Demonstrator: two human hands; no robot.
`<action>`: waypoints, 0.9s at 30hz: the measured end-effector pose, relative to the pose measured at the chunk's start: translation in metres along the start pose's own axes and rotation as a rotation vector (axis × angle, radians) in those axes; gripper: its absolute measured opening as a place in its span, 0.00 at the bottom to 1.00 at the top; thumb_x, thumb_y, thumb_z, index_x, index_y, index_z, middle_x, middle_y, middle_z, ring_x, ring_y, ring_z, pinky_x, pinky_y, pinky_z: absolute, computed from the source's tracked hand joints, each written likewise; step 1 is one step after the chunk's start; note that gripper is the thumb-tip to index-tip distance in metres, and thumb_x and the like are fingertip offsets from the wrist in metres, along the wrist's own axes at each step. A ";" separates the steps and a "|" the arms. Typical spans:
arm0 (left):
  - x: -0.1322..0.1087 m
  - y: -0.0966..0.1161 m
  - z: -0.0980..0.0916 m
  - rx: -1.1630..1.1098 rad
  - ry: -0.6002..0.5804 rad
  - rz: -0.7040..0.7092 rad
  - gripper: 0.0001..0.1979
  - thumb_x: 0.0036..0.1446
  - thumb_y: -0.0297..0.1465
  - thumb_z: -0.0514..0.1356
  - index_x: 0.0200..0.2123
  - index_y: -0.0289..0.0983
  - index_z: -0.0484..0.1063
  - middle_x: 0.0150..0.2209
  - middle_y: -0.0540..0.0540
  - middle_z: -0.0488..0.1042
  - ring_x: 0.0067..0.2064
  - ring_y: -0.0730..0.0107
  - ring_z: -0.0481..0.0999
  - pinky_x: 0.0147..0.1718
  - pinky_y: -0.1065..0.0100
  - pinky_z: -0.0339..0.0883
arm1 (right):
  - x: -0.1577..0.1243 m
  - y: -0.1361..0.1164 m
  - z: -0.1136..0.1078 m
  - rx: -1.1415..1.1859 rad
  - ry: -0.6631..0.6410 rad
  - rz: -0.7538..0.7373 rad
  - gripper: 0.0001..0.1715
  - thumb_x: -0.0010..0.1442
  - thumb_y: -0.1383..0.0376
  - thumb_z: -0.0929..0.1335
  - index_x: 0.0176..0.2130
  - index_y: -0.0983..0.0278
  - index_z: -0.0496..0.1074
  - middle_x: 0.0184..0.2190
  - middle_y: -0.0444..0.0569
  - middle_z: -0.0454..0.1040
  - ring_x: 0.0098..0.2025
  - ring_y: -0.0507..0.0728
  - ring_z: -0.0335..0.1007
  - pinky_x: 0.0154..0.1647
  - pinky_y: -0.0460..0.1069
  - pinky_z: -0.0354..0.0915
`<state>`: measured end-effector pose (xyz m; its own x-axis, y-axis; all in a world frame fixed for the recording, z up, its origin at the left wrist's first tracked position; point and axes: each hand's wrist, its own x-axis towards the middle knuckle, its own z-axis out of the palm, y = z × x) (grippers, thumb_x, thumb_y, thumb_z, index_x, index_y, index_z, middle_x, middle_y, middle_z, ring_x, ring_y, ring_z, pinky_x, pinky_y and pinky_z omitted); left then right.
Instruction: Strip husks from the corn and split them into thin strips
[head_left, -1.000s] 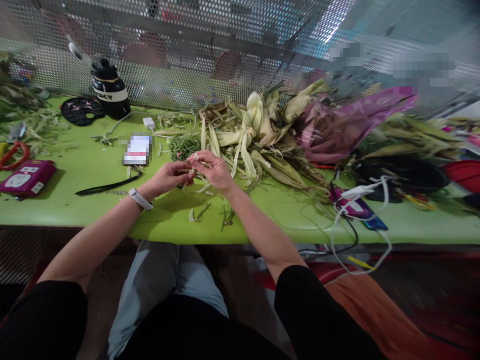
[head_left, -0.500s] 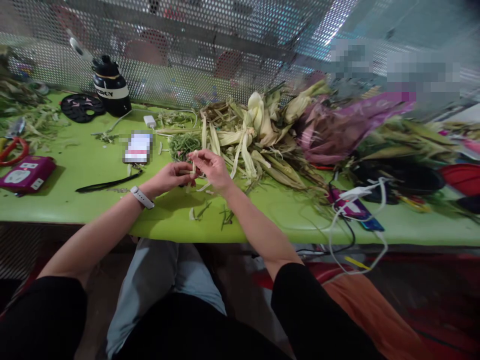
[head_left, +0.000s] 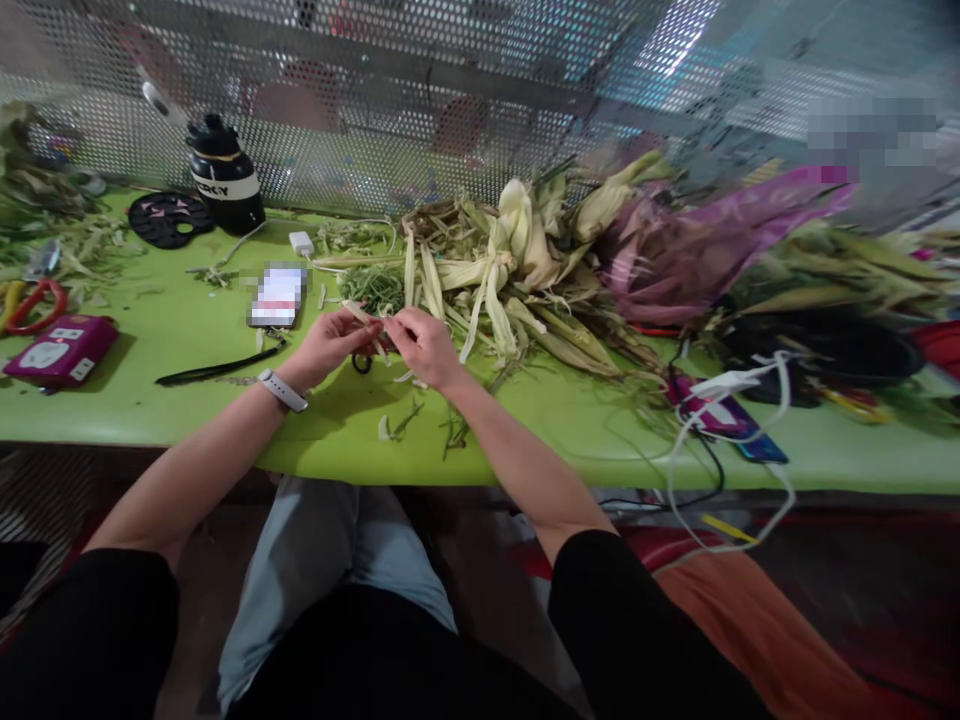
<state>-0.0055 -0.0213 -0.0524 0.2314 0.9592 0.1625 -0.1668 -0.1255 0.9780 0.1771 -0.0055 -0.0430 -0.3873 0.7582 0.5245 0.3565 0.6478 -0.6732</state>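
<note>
My left hand (head_left: 330, 345) is closed in a pinch on a pale strip of corn husk (head_left: 361, 314), whose end sticks up past the fingers. Fingertips meeting it from the other side, my right hand (head_left: 426, 346) pinches at the strip too; the exact grip is hidden by the fingers. Just behind both hands lies a bundle of thin green strands (head_left: 373, 287). To its right spreads a big heap of dry corn husks (head_left: 517, 265). A small dark ring (head_left: 362, 364) shows under the hands, and husk scraps (head_left: 405, 418) lie near the table's front edge.
On the left of the green table (head_left: 225, 425) are a phone (head_left: 276, 296), a black strap (head_left: 217, 367), a purple socket box (head_left: 64, 350), scissors (head_left: 37, 307) and a dark bottle (head_left: 225, 175). A purple plastic bag (head_left: 667, 260) and white cables (head_left: 784, 385) are on the right.
My hands have turned the husk strip from upright to a slant. The right hand has lowered and its fingers have curled in closer to the left. The view has shifted slightly.
</note>
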 end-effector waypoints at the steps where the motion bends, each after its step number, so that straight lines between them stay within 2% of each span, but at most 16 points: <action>1: 0.000 -0.001 0.000 -0.009 0.017 0.011 0.21 0.46 0.43 0.75 0.35 0.33 0.78 0.31 0.45 0.82 0.32 0.70 0.82 0.37 0.67 0.78 | 0.000 -0.001 0.001 -0.048 0.020 -0.049 0.35 0.66 0.35 0.56 0.25 0.59 0.61 0.26 0.47 0.65 0.30 0.55 0.59 0.36 0.52 0.58; 3: 0.001 -0.002 -0.001 -0.024 0.042 0.025 0.21 0.46 0.42 0.75 0.36 0.32 0.78 0.32 0.45 0.81 0.32 0.70 0.82 0.39 0.65 0.78 | 0.000 -0.004 0.002 -0.104 0.032 -0.106 0.34 0.67 0.38 0.55 0.25 0.59 0.61 0.27 0.48 0.65 0.31 0.56 0.59 0.37 0.53 0.58; 5: 0.001 -0.002 -0.001 -0.027 0.047 0.023 0.20 0.48 0.41 0.74 0.38 0.33 0.78 0.34 0.45 0.82 0.34 0.70 0.82 0.41 0.65 0.78 | 0.000 -0.005 0.000 -0.110 0.048 -0.102 0.33 0.68 0.38 0.55 0.26 0.59 0.61 0.27 0.48 0.65 0.31 0.56 0.59 0.37 0.53 0.58; 8: 0.000 0.000 0.002 -0.041 0.055 0.015 0.17 0.55 0.40 0.70 0.43 0.35 0.77 0.38 0.44 0.82 0.38 0.69 0.82 0.46 0.63 0.77 | 0.000 -0.004 -0.004 -0.049 0.051 0.029 0.33 0.67 0.38 0.58 0.26 0.59 0.60 0.24 0.45 0.64 0.29 0.54 0.60 0.34 0.51 0.56; 10: -0.001 0.002 0.004 -0.070 0.075 0.038 0.15 0.60 0.40 0.67 0.45 0.36 0.76 0.41 0.44 0.82 0.43 0.68 0.83 0.51 0.62 0.75 | -0.001 -0.002 -0.006 -0.023 -0.009 0.119 0.34 0.65 0.37 0.59 0.24 0.60 0.59 0.21 0.43 0.62 0.26 0.53 0.58 0.31 0.50 0.54; 13: 0.000 0.004 0.005 -0.117 0.108 0.073 0.14 0.62 0.39 0.64 0.46 0.37 0.77 0.43 0.43 0.82 0.48 0.65 0.82 0.55 0.60 0.72 | -0.001 0.002 -0.005 -0.016 -0.080 0.148 0.33 0.63 0.36 0.62 0.25 0.60 0.61 0.20 0.41 0.63 0.24 0.52 0.57 0.29 0.49 0.53; 16: 0.000 0.004 0.003 -0.146 0.149 0.036 0.16 0.57 0.40 0.67 0.44 0.36 0.77 0.41 0.44 0.82 0.46 0.63 0.82 0.54 0.60 0.73 | 0.000 0.005 -0.004 0.067 -0.081 0.146 0.28 0.64 0.40 0.63 0.29 0.59 0.65 0.21 0.42 0.66 0.25 0.53 0.60 0.30 0.49 0.55; 20: 0.000 0.002 0.000 -0.160 0.165 -0.026 0.21 0.46 0.38 0.75 0.40 0.35 0.75 0.36 0.46 0.82 0.38 0.67 0.83 0.47 0.61 0.75 | 0.001 0.006 -0.007 0.089 -0.111 0.137 0.20 0.65 0.48 0.64 0.30 0.60 0.66 0.23 0.42 0.67 0.27 0.53 0.61 0.32 0.49 0.57; 24: 0.000 0.000 0.001 -0.049 0.168 0.031 0.25 0.44 0.41 0.76 0.42 0.33 0.77 0.32 0.45 0.82 0.34 0.68 0.82 0.43 0.62 0.76 | 0.001 0.004 -0.007 0.050 -0.130 0.133 0.19 0.65 0.51 0.63 0.29 0.60 0.65 0.23 0.43 0.66 0.27 0.53 0.61 0.32 0.49 0.57; 27: 0.000 -0.001 0.002 0.053 0.234 0.079 0.24 0.43 0.41 0.76 0.41 0.32 0.80 0.32 0.44 0.82 0.35 0.67 0.81 0.41 0.63 0.75 | 0.000 0.001 -0.002 -0.017 -0.121 0.009 0.19 0.66 0.53 0.62 0.28 0.60 0.66 0.26 0.45 0.68 0.30 0.54 0.63 0.35 0.50 0.58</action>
<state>-0.0029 -0.0213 -0.0533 -0.0098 0.9776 0.2105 -0.1237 -0.2100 0.9698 0.1791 -0.0046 -0.0432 -0.4833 0.7501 0.4514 0.3743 0.6431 -0.6680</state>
